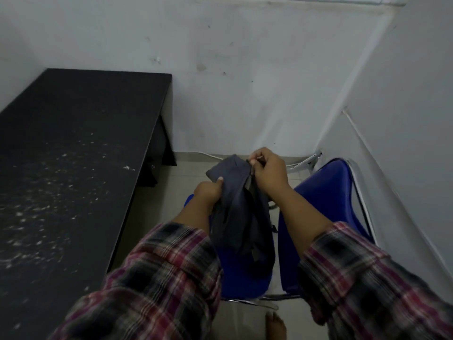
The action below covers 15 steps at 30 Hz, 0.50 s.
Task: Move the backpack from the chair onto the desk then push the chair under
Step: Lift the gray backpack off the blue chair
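**Both hands hold the backpack over the chair**

The left hand [208, 193] is closed on the soft upper fabric of the backpack [241, 217], thumb on top. The right hand [268, 171] pinches the top edge of the same bag between thumb and fingers. Both sleeves are of plaid cloth, red and dark, rolled up on the forearms.

The backpack is dark grey, limp and creased, with loose straps. Its lower part lies over the seat of the chair [326, 200]; whether it touches the seat I cannot tell. The chair has smooth blue plastic surfaces and a thin shiny metal frame.

To the left of the chair, across a strip of pale tiled floor, stands the desk [73, 148], a long black rectangle with many small white specks on its top. Behind the chair and to its right are white walls with stains, and a white cable [362, 136] runs along the right wall. Below the chair, a bare foot [275, 325] shows on the floor.
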{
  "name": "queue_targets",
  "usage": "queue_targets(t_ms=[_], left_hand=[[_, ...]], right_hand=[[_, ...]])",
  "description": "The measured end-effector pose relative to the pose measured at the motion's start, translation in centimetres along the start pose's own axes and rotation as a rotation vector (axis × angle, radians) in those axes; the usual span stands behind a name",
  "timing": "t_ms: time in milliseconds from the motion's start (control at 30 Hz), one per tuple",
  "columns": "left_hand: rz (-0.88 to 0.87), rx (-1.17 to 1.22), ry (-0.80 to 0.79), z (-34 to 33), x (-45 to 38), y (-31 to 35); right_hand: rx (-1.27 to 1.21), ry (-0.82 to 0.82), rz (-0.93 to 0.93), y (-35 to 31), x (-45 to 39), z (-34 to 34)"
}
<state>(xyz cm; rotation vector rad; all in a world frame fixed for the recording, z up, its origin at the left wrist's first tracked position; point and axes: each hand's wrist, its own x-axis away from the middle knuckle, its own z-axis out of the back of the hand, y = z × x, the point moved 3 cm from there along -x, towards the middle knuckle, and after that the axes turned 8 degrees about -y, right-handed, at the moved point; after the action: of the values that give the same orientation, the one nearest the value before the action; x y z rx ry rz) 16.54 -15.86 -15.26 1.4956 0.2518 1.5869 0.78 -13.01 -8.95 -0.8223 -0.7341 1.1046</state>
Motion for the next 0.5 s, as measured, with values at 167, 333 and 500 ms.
queue_targets(t_ms=[167,333,500], left_hand=[[-0.009,0.494,-0.021,4.3,3.4,-0.3],[0.209,0.634,-0.030,6.5,5.2,-1.2],[0.432,1.183,-0.235,5.5,6.1,-3.1]], right_hand=[[-0.101,0.138,0.197,-7.5,-1.5,-1.1],[-0.200,0.145,0.359,-15.6,-3.3,-1.7],[-0.325,0.132,0.478,-22.2,-4.2,-2.8]])
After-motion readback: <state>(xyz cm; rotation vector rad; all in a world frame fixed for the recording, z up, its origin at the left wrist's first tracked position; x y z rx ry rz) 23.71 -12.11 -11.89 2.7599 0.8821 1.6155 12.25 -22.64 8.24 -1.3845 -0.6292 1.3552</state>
